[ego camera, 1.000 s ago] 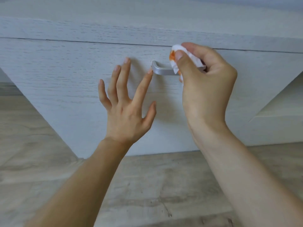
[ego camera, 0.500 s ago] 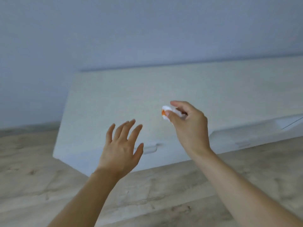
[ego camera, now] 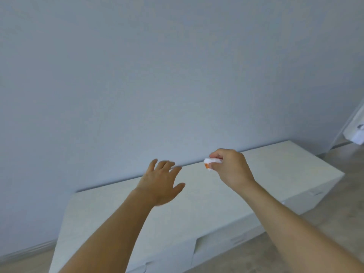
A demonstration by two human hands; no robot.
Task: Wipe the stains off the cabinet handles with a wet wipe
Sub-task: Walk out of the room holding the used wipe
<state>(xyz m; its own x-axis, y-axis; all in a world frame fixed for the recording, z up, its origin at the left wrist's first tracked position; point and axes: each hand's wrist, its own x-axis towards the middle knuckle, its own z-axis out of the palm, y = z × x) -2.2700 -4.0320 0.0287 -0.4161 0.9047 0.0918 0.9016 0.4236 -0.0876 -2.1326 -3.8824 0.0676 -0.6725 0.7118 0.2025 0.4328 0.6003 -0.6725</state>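
A low white cabinet (ego camera: pixel 226 196) runs along the wall, seen from above. My right hand (ego camera: pixel 229 167) hovers over its top, pinching a crumpled white wet wipe (ego camera: pixel 209 162) with an orange stain on its lower edge. My left hand (ego camera: pixel 160 183) floats over the cabinet top to the left, fingers spread, holding nothing. A grey handle (ego camera: pixel 238 239) shows faintly on a front drawer below my right forearm, and another handle (ego camera: pixel 315 192) sits on the drawer at the far right. Both hands are well above and away from the handles.
A plain bluish wall (ego camera: pixel 157 75) fills the upper view. Light wood-look floor (ego camera: pixel 346 209) lies in front of the cabinet and to its right. A white door frame with a small fitting (ego camera: pixel 358 131) shows at the right edge.
The view has risen from close to the drawer front to well above the cabinet. My right hand has come off the handle with the wipe, and both hands are now over the cabinet top.
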